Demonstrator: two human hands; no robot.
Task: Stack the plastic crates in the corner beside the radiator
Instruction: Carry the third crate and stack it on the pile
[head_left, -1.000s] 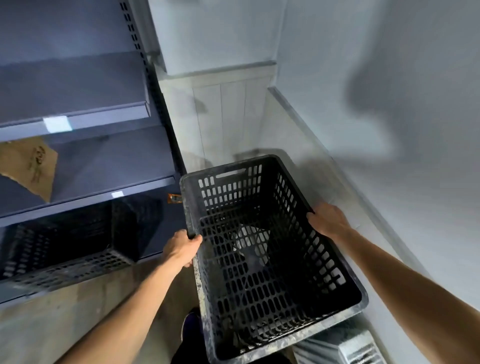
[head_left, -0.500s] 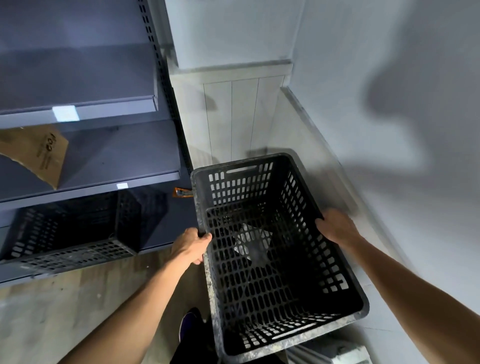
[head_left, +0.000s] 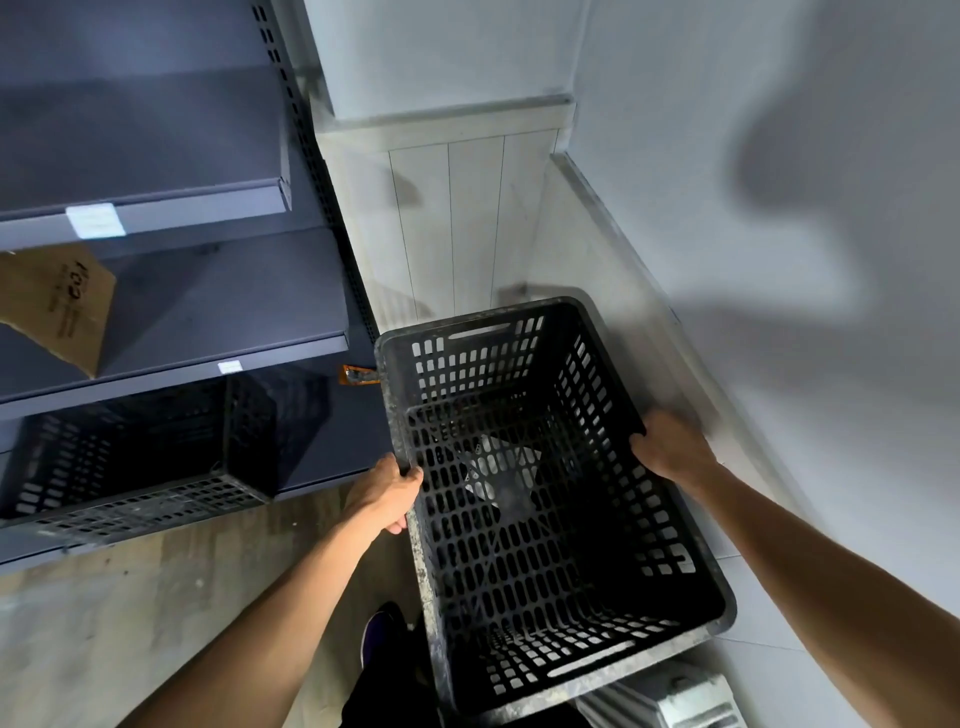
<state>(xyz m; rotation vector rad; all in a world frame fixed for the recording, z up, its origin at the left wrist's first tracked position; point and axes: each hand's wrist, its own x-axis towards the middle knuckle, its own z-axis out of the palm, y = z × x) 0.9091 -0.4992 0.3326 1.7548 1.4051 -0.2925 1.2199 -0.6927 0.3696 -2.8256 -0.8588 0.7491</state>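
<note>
I hold a black slotted plastic crate (head_left: 540, 561) lengthwise in front of me, its far end toward the white panelled corner (head_left: 467, 228). My left hand (head_left: 384, 496) grips its left rim and my right hand (head_left: 670, 447) grips its right rim. A pale scrap shows through the crate's perforated floor. A second black crate (head_left: 135, 457) lies on its side under the lowest shelf at left. The top of a white radiator (head_left: 670, 699) peeks out below the crate's near end.
Grey metal shelving (head_left: 171, 202) fills the left side, with a brown cardboard piece (head_left: 62, 306) on one shelf. A white wall (head_left: 779, 260) runs along the right. An orange tag (head_left: 356, 375) sticks out by the shelf upright. My dark shoe (head_left: 379, 634) stands on the wooden floor.
The crate has shifted a little to the right and toward the corner, with both hands still gripping its rims. The view has swung slightly left.
</note>
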